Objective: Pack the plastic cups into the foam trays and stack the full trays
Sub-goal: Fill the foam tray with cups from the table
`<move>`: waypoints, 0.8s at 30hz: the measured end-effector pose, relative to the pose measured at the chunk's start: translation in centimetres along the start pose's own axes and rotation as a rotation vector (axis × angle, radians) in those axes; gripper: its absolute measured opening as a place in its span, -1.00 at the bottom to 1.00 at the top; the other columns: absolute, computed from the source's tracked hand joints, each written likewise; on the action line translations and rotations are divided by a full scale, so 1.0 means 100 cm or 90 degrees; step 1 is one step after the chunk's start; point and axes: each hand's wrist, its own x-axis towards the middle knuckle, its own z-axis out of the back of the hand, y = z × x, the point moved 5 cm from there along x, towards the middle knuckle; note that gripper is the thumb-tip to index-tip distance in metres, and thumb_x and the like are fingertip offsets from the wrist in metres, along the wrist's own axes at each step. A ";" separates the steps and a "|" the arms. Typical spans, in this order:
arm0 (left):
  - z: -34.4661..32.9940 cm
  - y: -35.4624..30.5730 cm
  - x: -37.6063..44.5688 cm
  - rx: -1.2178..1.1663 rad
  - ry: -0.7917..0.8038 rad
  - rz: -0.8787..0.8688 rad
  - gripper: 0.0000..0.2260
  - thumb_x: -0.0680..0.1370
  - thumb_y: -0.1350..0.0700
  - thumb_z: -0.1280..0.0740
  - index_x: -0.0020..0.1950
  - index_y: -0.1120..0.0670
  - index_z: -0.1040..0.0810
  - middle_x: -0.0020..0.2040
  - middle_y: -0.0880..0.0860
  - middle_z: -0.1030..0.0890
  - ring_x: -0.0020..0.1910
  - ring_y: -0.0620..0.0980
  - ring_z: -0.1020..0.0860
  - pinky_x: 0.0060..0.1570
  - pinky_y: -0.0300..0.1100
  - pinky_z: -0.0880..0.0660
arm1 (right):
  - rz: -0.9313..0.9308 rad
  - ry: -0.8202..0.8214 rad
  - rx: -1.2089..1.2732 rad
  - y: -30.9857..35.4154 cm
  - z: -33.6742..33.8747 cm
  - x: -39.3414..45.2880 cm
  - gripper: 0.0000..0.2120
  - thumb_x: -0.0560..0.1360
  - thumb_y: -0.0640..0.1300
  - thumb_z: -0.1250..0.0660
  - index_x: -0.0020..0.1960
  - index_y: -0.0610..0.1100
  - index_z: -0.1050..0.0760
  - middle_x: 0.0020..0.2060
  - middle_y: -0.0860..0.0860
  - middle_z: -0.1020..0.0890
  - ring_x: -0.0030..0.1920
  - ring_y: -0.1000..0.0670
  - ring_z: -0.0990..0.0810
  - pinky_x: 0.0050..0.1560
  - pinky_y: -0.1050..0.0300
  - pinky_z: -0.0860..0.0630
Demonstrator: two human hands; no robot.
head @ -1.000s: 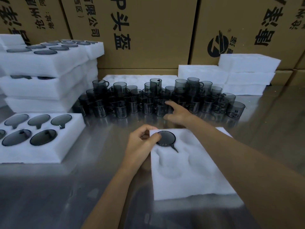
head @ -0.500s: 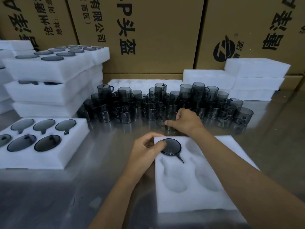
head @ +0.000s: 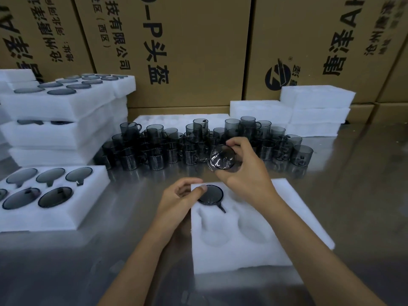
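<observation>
Packing cups into foam tray (head: 254,246)

Right hand (head: 247,173) grips a light, rigid, slick cup (head: 223,159) by its wall; left hand (head: 178,199) pinches the seated cup (head: 210,195).

Cups (head: 167,149) behind tray (head: 242,228), boxes (head: 187,47) beyond.
</observation>
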 end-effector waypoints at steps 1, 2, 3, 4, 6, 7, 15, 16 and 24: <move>0.000 -0.002 -0.001 0.006 -0.010 -0.009 -0.89 0.50 0.11 -0.49 0.01 -0.04 -0.70 -0.05 -0.05 -0.73 0.00 -0.11 -0.68 0.15 -0.11 -0.57 | 0.006 -0.002 0.019 0.000 0.005 -0.009 -0.49 0.36 -0.20 -0.50 0.16 0.15 -0.36 0.01 0.25 -0.62 0.08 0.19 -0.58 0.06 0.23 -0.50; 0.001 -0.005 -0.003 0.012 -0.022 -0.022 -0.88 0.50 0.11 -0.49 0.02 -0.04 -0.69 -0.05 -0.05 -0.72 0.01 -0.11 -0.67 0.14 -0.13 -0.58 | 0.009 -0.002 0.033 -0.001 0.009 -0.017 -0.50 0.36 -0.24 -0.49 0.13 0.16 -0.37 0.00 0.23 -0.62 0.07 0.21 -0.58 0.03 0.28 -0.50; 0.001 -0.009 -0.005 0.017 -0.034 -0.040 -0.88 0.51 0.12 -0.47 0.03 -0.05 -0.68 -0.03 -0.06 -0.72 0.03 -0.10 -0.67 0.15 -0.13 -0.57 | 0.011 -0.002 0.048 -0.002 0.013 -0.024 -0.49 0.36 -0.27 -0.48 0.12 0.16 -0.38 0.01 0.24 -0.62 0.07 0.22 -0.57 0.01 0.33 -0.49; 0.001 -0.014 -0.007 0.021 -0.044 -0.066 -0.87 0.52 0.14 -0.46 0.04 -0.05 -0.68 0.00 -0.07 -0.71 0.06 -0.10 -0.65 0.18 -0.09 -0.56 | 0.013 -0.004 0.070 -0.003 0.018 -0.030 -0.48 0.36 -0.32 -0.47 0.13 0.15 -0.40 0.01 0.24 -0.62 0.07 0.22 -0.58 -0.01 0.38 -0.47; 0.000 -0.025 -0.015 0.028 -0.044 -0.128 -0.85 0.56 0.14 -0.43 0.07 -0.09 -0.68 0.07 -0.11 -0.69 0.13 -0.14 -0.63 0.23 -0.03 -0.53 | 0.015 -0.013 0.128 -0.005 0.027 -0.039 -0.45 0.36 -0.40 -0.44 0.16 0.10 -0.43 0.02 0.22 -0.62 0.05 0.20 -0.59 0.00 0.40 -0.47; -0.002 -0.032 -0.019 0.033 -0.035 -0.164 -0.83 0.57 0.14 -0.41 0.09 -0.11 -0.67 0.10 -0.14 -0.68 0.16 -0.16 -0.61 0.23 -0.05 -0.51 | 0.019 -0.018 0.149 -0.005 0.030 -0.041 -0.44 0.35 -0.44 -0.42 0.17 0.09 -0.45 0.01 0.23 -0.62 0.03 0.20 -0.59 0.01 0.38 -0.48; -0.044 -0.062 -0.015 0.163 0.188 -0.220 -0.49 0.57 0.25 -0.39 0.38 -0.25 -0.44 0.34 -0.21 -0.55 0.36 -0.21 -0.48 0.38 -0.17 -0.41 | 0.089 0.032 0.236 0.001 0.040 -0.051 -0.35 0.36 -0.60 -0.21 0.29 -0.05 -0.47 0.18 0.06 -0.59 0.26 0.04 -0.55 0.31 0.15 -0.47; -0.046 -0.061 -0.015 0.156 0.206 -0.214 -0.46 0.56 0.28 -0.39 0.41 -0.22 -0.42 0.35 -0.19 -0.55 0.36 -0.20 -0.49 0.34 -0.20 -0.44 | 0.090 0.039 0.241 0.001 0.040 -0.051 -0.34 0.36 -0.61 -0.19 0.30 -0.06 -0.47 0.20 0.05 -0.59 0.29 0.04 -0.54 0.33 0.11 -0.47; -0.048 -0.052 -0.022 0.182 0.098 -0.222 -0.44 0.40 0.27 -0.56 0.29 -0.16 -0.51 0.13 -0.20 -0.64 0.12 -0.14 -0.61 -0.13 -0.39 -0.55 | 0.003 0.069 0.337 -0.003 0.035 -0.051 -0.42 0.46 -0.57 -0.28 0.33 -0.06 -0.46 0.27 0.05 -0.60 0.31 0.15 -0.54 0.37 0.21 -0.44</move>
